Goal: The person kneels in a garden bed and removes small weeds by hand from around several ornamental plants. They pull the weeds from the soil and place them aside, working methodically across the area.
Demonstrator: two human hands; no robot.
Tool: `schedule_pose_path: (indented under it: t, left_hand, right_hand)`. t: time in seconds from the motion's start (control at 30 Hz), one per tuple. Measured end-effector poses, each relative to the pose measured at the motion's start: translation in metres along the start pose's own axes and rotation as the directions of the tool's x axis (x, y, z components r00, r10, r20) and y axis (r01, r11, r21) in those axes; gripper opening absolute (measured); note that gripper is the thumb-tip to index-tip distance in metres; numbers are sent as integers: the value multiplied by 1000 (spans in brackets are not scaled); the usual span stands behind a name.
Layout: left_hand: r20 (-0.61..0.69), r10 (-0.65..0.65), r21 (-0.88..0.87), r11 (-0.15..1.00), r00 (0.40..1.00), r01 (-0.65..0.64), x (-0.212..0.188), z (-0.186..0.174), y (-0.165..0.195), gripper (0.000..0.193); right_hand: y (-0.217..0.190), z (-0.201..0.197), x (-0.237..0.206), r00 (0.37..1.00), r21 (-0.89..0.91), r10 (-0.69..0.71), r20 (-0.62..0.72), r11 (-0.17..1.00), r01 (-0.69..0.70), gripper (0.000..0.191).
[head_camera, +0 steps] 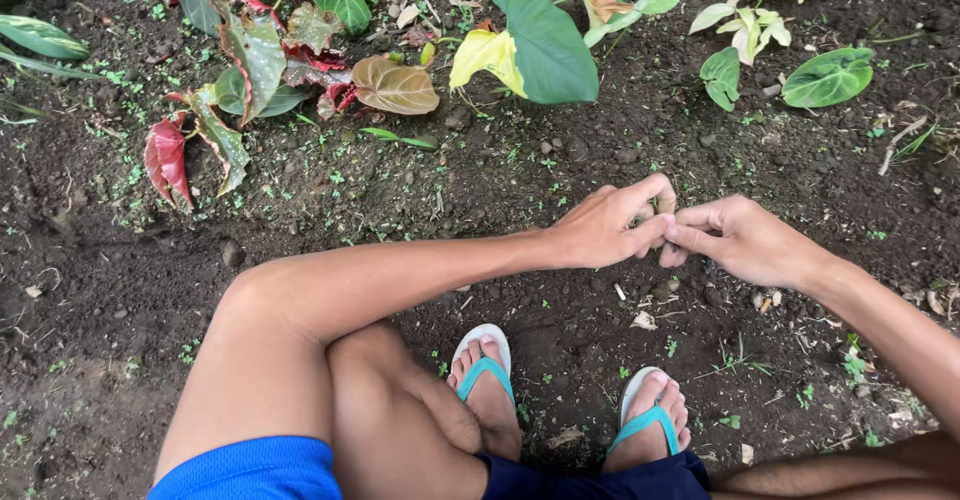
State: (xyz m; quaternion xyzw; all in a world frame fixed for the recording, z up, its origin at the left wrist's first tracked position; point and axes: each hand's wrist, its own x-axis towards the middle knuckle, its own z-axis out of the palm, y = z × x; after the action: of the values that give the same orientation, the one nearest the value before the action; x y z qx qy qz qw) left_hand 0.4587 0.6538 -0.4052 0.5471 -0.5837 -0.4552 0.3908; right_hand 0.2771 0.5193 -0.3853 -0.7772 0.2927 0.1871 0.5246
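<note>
I squat over dark garden soil (500,180). My left hand (605,228) and my right hand (740,242) meet in front of me, fingertips touching. Between them they pinch a small brownish thing (663,203), perhaps a clod or dry bit of plant; what it is I cannot tell. Both hands hover just above the ground. My left forearm rests across my left knee (270,310).
My feet in white and teal flip-flops (485,365) (645,415) stand on the soil below the hands. Leafy plants grow along the far side: a red and green one (250,70), a large green and yellow leaf (540,40), smaller green leaves (825,75). Small stones and weeds are scattered about.
</note>
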Motion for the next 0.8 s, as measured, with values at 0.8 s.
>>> schedule_pose_path:
  t: [0.8]
  left_hand:
    - [-246,-345,968,-130,906,214,-132,-195,-157,18]
  right_hand:
    - [51,-74,-18,925,-785,362,-118,536,-310,67]
